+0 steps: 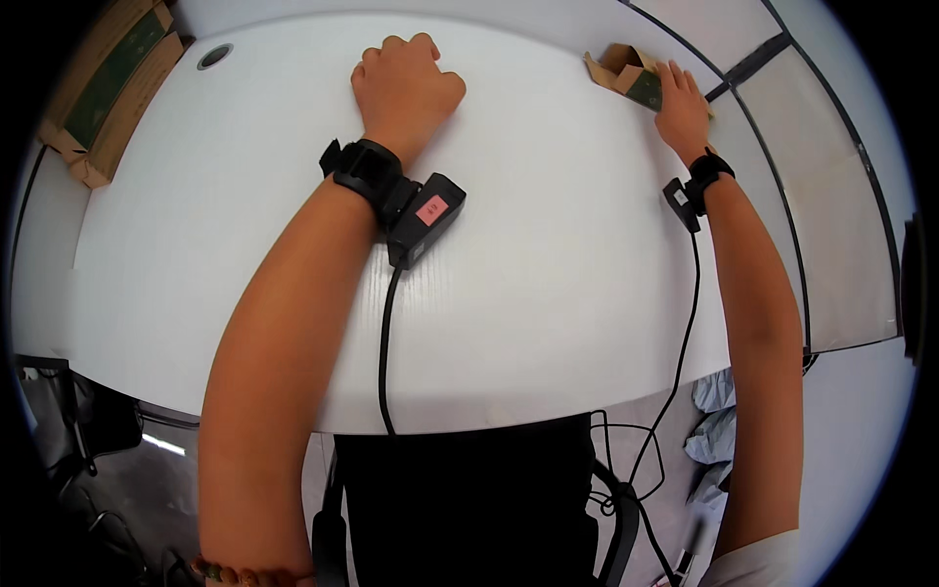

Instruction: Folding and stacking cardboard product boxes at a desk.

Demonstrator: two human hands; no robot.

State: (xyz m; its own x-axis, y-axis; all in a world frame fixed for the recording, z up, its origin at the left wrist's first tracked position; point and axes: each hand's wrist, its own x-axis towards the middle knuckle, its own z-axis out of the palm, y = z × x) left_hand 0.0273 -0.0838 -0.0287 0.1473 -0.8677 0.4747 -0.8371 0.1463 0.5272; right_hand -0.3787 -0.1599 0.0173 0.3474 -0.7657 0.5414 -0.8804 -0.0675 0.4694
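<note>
My left hand (406, 93) rests knuckles up on the white table (548, 293), its fingers curled into a fist. Nothing sticks out from it, though its palm side is hidden. At the far right, my right hand (683, 110) lies over the right end of a small brown and green cardboard box (643, 86), gripping it. The box's flaps stand open on its left side, while my thumb and the covered end cannot be seen.
Each wrist wears a black strap with a cabled device, one (426, 220) at the left, another (682, 203) at the right. A larger cardboard box (115, 88) stands at the far left, near a round cable hole (215, 56). Partition panels (812, 147) border the right side.
</note>
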